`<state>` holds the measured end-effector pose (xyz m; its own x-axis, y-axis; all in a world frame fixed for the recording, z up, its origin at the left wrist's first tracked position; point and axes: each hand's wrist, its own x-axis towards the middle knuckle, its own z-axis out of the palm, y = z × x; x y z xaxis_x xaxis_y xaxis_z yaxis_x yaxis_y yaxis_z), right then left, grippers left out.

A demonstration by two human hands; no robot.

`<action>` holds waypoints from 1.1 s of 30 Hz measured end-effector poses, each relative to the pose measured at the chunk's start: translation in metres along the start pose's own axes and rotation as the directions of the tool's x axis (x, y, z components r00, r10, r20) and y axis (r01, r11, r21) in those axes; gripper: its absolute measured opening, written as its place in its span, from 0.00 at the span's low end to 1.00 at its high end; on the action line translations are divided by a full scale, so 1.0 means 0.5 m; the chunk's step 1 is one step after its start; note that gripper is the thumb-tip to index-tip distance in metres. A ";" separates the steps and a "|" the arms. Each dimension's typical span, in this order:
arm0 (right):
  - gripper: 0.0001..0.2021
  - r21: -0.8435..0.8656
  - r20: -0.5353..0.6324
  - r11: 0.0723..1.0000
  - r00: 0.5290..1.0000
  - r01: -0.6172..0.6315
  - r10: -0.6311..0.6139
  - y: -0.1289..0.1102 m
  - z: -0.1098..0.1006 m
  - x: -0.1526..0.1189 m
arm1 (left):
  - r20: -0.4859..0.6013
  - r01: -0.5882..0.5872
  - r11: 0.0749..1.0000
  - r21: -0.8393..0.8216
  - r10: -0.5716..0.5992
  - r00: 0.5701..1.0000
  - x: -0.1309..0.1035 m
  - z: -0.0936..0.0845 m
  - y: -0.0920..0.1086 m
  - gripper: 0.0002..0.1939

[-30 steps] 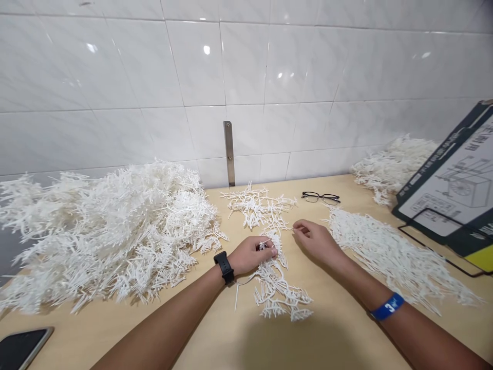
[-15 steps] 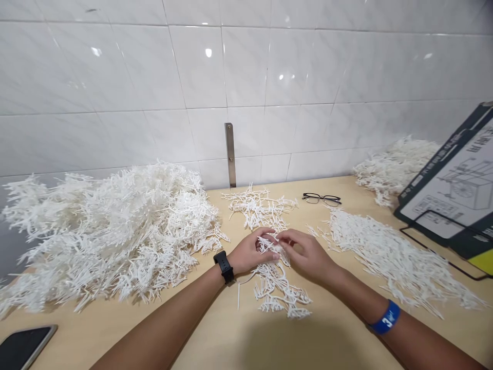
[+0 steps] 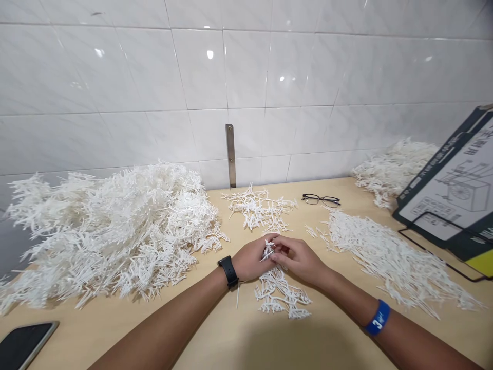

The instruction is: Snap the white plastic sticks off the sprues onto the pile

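My left hand [image 3: 252, 258], with a black watch at its wrist, is closed around a small white branched piece [image 3: 268, 250]. My right hand [image 3: 299, 258] meets it from the right, thumb and fingers pinched at the same piece; what lies between these fingertips is partly hidden. More white branched pieces [image 3: 283, 295] lie on the table just below the hands. Beyond the hands is another loose group of branched pieces [image 3: 262, 208]. A large tangled white heap [image 3: 115, 231] fills the left, and a flatter pile of thin white pieces [image 3: 385, 257] spreads at the right.
Black-framed glasses [image 3: 321, 199] lie near the wall. A dark green printed box [image 3: 450, 190] leans at the right, with a black wire frame [image 3: 427, 249] before it and a white pile [image 3: 396, 167] behind. A phone [image 3: 26, 344] lies at the front left.
Both hands have drawn closer together. The left fingers have closed more around the white piece, and the right fingers have moved slightly down and left against them.
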<state>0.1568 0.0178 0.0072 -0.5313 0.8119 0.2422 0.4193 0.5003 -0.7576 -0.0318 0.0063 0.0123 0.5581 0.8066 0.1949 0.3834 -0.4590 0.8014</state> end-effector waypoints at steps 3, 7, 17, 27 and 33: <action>0.08 -0.079 -0.011 0.996 0.999 0.039 -0.040 -0.006 0.004 0.001 | 0.001 -0.030 0.997 0.066 0.030 1.000 0.000 0.002 0.006 0.19; 0.15 -0.121 0.014 0.984 0.992 0.130 -0.129 -0.003 -0.002 0.002 | -0.011 -0.035 0.996 0.080 0.036 0.999 0.003 0.003 -0.002 0.22; 0.19 0.000 0.016 0.987 0.987 0.158 -0.158 -0.001 -0.015 0.007 | -0.052 0.034 0.995 -0.089 -0.039 0.998 0.006 0.004 -0.030 0.28; 0.21 0.093 0.033 0.995 0.998 0.045 -0.048 0.009 -0.029 0.005 | -0.063 0.108 0.954 -0.280 -0.130 0.989 0.007 -0.012 -0.027 0.31; 0.21 0.081 0.061 0.992 0.993 0.099 -0.104 0.009 -0.016 0.006 | 0.000 -0.080 0.995 -0.056 0.080 0.997 0.010 -0.002 -0.021 0.26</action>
<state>0.1631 0.0248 0.0096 -0.6156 0.7357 0.2825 0.3039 0.5524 -0.7762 -0.0338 0.0157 0.0054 0.5868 0.7673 0.2586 0.2961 -0.5006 0.8135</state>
